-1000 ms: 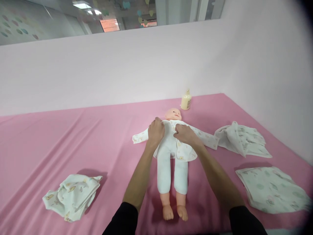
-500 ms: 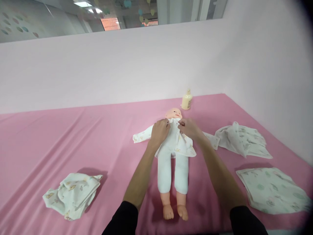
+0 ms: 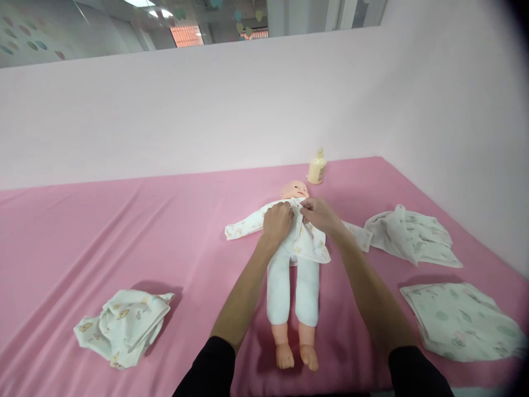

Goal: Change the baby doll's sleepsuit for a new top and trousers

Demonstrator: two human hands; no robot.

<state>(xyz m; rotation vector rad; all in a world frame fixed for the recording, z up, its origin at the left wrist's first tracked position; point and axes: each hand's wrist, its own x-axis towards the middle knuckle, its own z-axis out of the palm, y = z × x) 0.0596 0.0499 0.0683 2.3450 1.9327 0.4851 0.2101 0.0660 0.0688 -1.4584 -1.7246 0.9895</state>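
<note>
A baby doll [image 3: 278, 295] lies on its back on the pink sheet, its head toward the wall and bare feet toward me. It wears a white printed baby shirt [image 3: 312, 242] with both sleeves spread out sideways. My left hand [image 3: 278, 223] is closed on the shirt's front edge at the upper chest, knuckles up. Just to its right, my right hand [image 3: 320, 215] pinches the other front edge below the doll's chin. The two hands are close together, and their fingertips partly hide the cloth between them.
Behind the doll's head stands a pale yellow pump bottle [image 3: 317, 168]. A crumpled printed garment [image 3: 126, 325] lies at the left. At the right are a loosely heaped white cloth [image 3: 415, 236] and a folded leaf-print cloth [image 3: 463, 320]. White walls border the pink sheet [image 3: 185, 220].
My left hand has moved right toward my right hand, drawing its side of the shirt over the chest. My right hand stays nearly in place.
</note>
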